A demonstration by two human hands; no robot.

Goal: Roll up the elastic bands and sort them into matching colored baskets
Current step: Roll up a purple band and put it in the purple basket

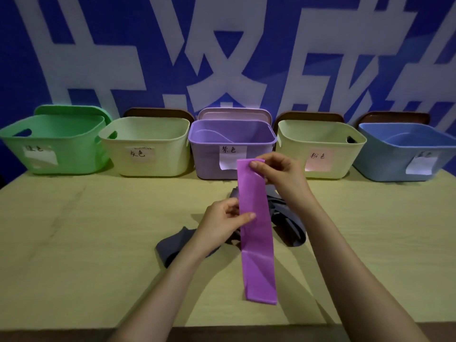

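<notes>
A blue wall [74, 33] with big white characters stands behind a pale wooden table [74, 243]. Along the far edge of the table there are five baskets in one row. From left to right they are the green basket [79, 154], the left cream basket [172, 156], the purple basket [207, 156], the right cream basket [291, 156] and the blue basket [385, 166]. Each one has a paper label on its front, for example the label [230, 156] of the purple basket.

The purple band [256, 243] is held flat and unrolled in front of the purple basket, and it reaches down toward the near edge of the table. I cannot tell if its lower end touches the table. Under it and behind it, grey bands [288, 223] lie loose on the table.

The right hand [278, 171] pinches the top end of the purple band between thumb and fingers. The left hand [222, 225] pinches the left edge of the band lower down, with the thumb on its front.
</notes>
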